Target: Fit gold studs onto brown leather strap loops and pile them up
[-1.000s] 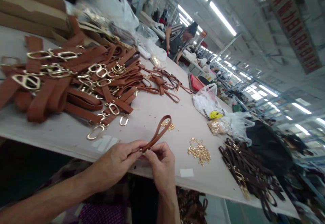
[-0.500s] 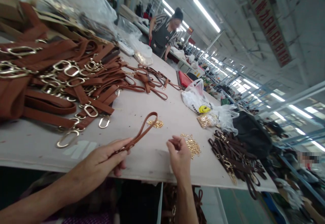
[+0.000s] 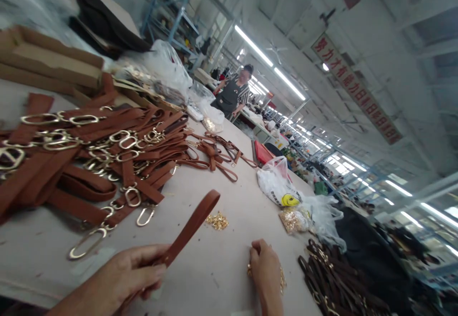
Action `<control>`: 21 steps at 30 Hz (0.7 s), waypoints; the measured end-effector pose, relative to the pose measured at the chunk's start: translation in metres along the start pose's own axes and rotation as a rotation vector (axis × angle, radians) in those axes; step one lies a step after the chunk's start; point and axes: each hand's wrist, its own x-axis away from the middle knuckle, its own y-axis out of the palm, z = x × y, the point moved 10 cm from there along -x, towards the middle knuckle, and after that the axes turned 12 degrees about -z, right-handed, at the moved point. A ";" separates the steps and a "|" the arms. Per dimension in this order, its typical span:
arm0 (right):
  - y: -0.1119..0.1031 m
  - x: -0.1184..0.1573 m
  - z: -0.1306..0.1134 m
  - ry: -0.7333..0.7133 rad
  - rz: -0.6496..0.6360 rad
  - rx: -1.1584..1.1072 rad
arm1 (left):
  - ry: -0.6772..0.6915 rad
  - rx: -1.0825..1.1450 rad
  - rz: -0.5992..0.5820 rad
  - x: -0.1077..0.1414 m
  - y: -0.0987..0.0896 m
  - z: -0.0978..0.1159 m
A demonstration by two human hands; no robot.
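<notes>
A looped brown strap (image 3: pixel 193 225) is pinched between the thumb and fingers of my left hand (image 3: pixel 132 270), its loop pointing up and to the right. My right hand (image 3: pixel 265 268) rests over a pile of small gold pieces (image 3: pixel 282 282), with its fingers bent down; whether it holds a piece is hidden. A second small gold pile (image 3: pixel 217 220) lies on the table (image 3: pixel 207 268) between the hands. To the left is a heap of brown straps (image 3: pixel 139 125) with gold rings and clasps (image 3: pixel 132 196).
Dark brown straps (image 3: pixel 332 278) lie at the right beside a black bag (image 3: pixel 372 249). Plastic bags (image 3: pixel 274 182) and a red item (image 3: pixel 263 152) are farther back. A cardboard box (image 3: pixel 46 60) stands at the upper left. Across the table a person (image 3: pixel 232 91) stands.
The view has tilted up, so the table things sit lower. My right hand has moved onto the gold pile. The strap in my left hand has turned, its loop now seen edge-on.
</notes>
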 end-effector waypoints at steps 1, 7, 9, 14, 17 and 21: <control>-0.001 -0.003 0.003 -0.004 -0.016 -0.025 | -0.037 0.063 -0.049 0.000 0.005 -0.002; -0.001 -0.011 0.007 -0.025 -0.105 -0.193 | -0.117 0.111 -0.031 0.012 0.008 0.012; 0.005 0.000 -0.012 -0.053 -0.115 -0.246 | -0.098 0.091 -0.011 0.014 0.007 0.018; 0.015 0.066 -0.109 -0.309 -0.038 -0.703 | -0.024 0.074 -0.012 0.013 0.009 0.023; 0.014 0.103 -0.167 -0.501 -0.005 -0.844 | -0.005 0.028 -0.009 0.015 0.012 0.026; 0.016 0.117 -0.197 -0.542 -0.009 -0.721 | 0.029 -0.134 0.002 0.021 0.013 0.039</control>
